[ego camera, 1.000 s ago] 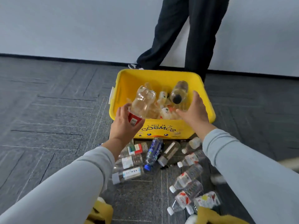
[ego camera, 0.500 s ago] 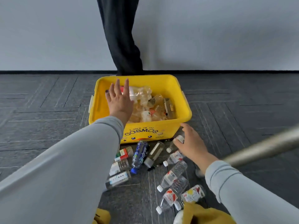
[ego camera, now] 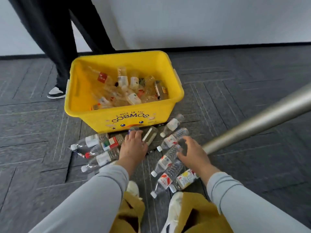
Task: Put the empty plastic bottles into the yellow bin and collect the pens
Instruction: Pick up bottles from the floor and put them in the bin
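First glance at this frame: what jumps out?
The yellow bin at centre, heaped with clear plastic bottles, pops against the dark grey carpet. Loose bottles lie scattered just in front of it, with the left hand and right hand down among them. A metal pole cuts in from the right edge; a standing person's dark trousers fill the upper left.

Yellow bin (ego camera: 121, 118) stands upright just beyond the left fingers (ego camera: 134, 134), holding clear bottles (ego camera: 133, 96); capped bottles (ego camera: 107, 145) lie flat left of them, others (ego camera: 170, 158) under the right fingers (ego camera: 188, 140)
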`<state>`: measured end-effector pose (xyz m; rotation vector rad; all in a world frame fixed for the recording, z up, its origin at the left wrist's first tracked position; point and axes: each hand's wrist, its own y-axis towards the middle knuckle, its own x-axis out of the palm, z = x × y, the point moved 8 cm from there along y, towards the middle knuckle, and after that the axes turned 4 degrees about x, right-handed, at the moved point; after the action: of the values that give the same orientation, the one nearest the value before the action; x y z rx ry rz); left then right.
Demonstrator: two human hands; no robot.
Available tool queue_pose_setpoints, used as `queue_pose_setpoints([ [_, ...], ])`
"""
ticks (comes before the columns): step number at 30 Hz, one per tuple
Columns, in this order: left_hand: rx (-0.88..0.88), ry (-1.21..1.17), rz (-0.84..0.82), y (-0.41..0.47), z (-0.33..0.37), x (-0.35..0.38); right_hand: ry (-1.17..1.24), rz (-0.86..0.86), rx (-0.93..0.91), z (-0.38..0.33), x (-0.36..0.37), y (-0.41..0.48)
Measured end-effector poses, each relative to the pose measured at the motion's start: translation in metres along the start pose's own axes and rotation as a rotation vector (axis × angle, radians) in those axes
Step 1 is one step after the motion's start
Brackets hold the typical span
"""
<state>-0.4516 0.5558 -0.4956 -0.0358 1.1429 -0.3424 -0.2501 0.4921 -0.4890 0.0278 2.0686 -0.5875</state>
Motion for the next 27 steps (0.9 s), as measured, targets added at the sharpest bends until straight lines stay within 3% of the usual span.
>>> queue_pose_setpoints([
  [18, 0.181, 0.084, -0.466, -0.01, -0.022, 0.273, 0.12, -0.071, 0.37, 0.165, 0.168, 0.043],
  [24, 0.236, 0.176, -0.526, -0.017, -0.021, 0.328, 0.129, -0.048, 0.39, 0.196, 0.185, 0.052],
  [27, 0.182, 0.169, -0.574, -0.017, -0.028, 0.348, 0.134, -0.029, 0.391, 0.205, 0.192, 0.057],
])
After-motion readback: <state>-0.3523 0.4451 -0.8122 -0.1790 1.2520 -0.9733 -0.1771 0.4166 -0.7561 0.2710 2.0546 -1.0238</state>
